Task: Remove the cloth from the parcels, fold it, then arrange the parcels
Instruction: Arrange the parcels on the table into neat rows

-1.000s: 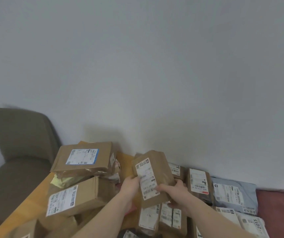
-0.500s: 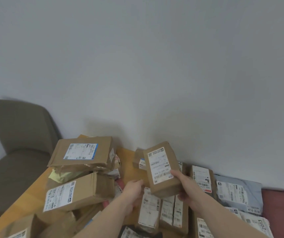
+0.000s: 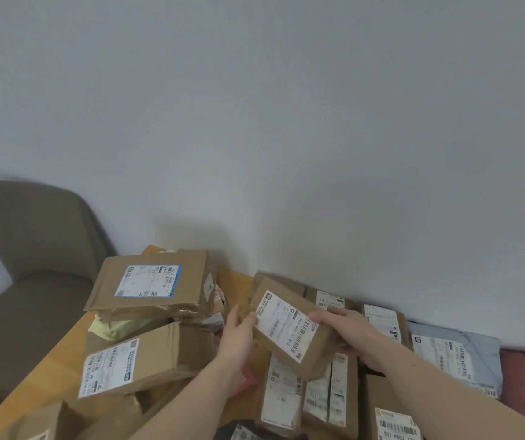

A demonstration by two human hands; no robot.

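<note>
Two hands hold one small brown parcel (image 3: pixel 289 328) above the table, and we see it tilted, its white barcode label facing up. Our right hand (image 3: pixel 354 336) grips the parcel's 3 o'clock end: the thumb lies over the top edge beside the label, while the fingers curl beneath, out of view. Our left hand (image 3: pixel 238 336) rests against the 9 o'clock end, fingers straight and close together along the side; we cannot tell whether they curl under it.

Directly below the held parcel, at 6 o'clock, two flat brown parcels (image 3: pixel 310 395) lie side by side, labels up. At 9 o'clock a large cardboard box (image 3: pixel 150 285) with a blue-bordered label sits on top of a stack, and a long cardboard box (image 3: pixel 142 360) leans beneath it. At 3 o'clock a grey poly mailer (image 3: pixel 458 354) lies against the wall, and another brown parcel (image 3: pixel 383 322) lies between it and the held one. The wooden table (image 3: pixel 42 382) shows at 8 o'clock, with an olive chair (image 3: pixel 32 249) beyond it at 9 o'clock. No cloth is identifiable.
</note>
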